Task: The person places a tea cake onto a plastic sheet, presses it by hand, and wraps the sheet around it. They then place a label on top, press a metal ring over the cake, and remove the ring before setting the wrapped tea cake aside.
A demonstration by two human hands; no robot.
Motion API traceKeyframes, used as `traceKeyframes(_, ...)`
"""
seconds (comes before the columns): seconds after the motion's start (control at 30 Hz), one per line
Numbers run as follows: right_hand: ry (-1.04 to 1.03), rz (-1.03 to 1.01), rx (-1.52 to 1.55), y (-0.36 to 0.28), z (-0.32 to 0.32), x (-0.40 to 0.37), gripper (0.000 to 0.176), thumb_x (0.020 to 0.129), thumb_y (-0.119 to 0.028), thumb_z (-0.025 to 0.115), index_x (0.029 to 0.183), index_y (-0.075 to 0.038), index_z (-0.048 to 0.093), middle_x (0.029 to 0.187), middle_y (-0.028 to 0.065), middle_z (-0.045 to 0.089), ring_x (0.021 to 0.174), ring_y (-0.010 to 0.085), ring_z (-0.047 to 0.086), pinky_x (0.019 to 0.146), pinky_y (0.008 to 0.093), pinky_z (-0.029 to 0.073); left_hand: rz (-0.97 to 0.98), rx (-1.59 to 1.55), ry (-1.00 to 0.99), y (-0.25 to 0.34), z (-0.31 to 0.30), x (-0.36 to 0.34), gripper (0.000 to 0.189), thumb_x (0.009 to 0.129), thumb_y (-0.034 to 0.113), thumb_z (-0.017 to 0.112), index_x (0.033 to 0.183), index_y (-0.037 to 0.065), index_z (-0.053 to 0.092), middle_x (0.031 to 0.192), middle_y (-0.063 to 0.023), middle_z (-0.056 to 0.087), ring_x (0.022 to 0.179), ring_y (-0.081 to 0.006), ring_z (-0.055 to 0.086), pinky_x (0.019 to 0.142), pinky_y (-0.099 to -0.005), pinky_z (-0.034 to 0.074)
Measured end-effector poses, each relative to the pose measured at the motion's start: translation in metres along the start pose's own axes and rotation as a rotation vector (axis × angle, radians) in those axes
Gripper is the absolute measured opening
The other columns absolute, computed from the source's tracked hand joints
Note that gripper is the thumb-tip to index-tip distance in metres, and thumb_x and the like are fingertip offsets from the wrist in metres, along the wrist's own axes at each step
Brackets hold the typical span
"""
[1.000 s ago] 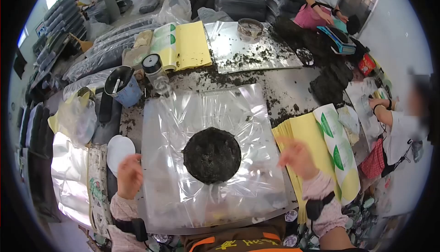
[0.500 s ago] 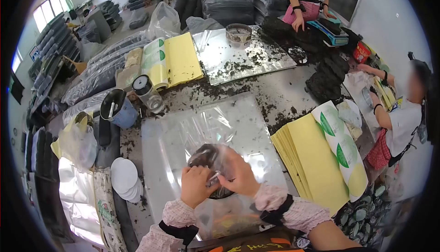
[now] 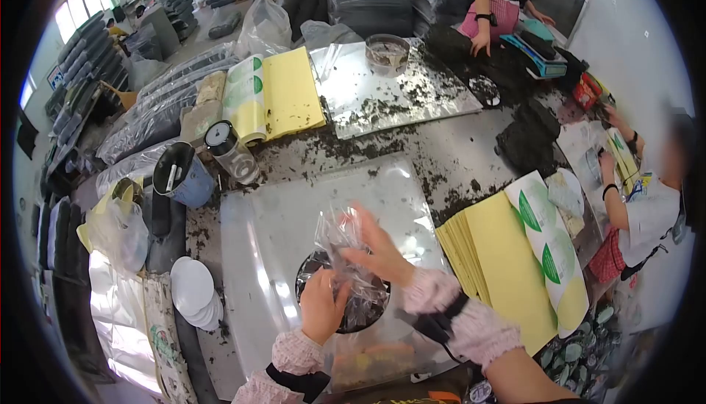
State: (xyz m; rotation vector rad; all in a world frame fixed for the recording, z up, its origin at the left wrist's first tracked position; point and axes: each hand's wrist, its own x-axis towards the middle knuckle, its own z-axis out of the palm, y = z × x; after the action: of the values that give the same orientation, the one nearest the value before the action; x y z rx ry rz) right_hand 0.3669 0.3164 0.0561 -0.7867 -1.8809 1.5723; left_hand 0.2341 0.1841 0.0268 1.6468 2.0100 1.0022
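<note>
A dark round pressed cake lies on a shiny metal sheet in front of me, wrapped in crinkled clear plastic film. My left hand rests on the left side of the cake and pinches the film there. My right hand is above the cake, fingers spread, gathering the bunched film upward. Both wrists wear pink sleeves with black straps.
A stack of white round discs lies left of the sheet. Yellow paper stacks with green-printed labels sit to the right, another stack further back. A blue cup and jar stand at left. Two people work at right and far end.
The film went from flat under the bare cake to gathered over it. Both hands moved in from the sides onto the cake; the right hand now lifts the bunched film.
</note>
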Motion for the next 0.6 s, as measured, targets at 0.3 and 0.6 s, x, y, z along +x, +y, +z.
traceKeyframes(0.3,-0.111,-0.396,-0.773,0.019,0.032,-0.072,0.039,0.088,-0.017,0.069,0.123,-0.003,0.066,0.125,0.0183,0.065,0.119,0.0325,0.062,0.095,0.0373,0.053,0.318,0.311,-0.051,-0.026,0.002,-0.012,0.086,0.075,0.014,0.073,0.149,-0.005,0.034,0.149,-0.0251,0.043,0.143,-0.0441,0.035,0.116,-0.0509,0.031)
traceKeyframes(0.6,0.754,-0.336,-1.015,0.085,-0.148,-0.173,0.027,0.085,-0.007,0.071,0.112,-0.003,0.069,0.112,0.0179,0.069,0.105,0.0367,0.066,0.092,0.0453,0.054,0.201,0.431,-0.296,0.01,-0.004,-0.009,0.09,0.084,0.035,0.069,0.15,-0.013,0.031,0.161,-0.0307,0.025,0.152,-0.0456,0.018,0.123,-0.0557,0.012)
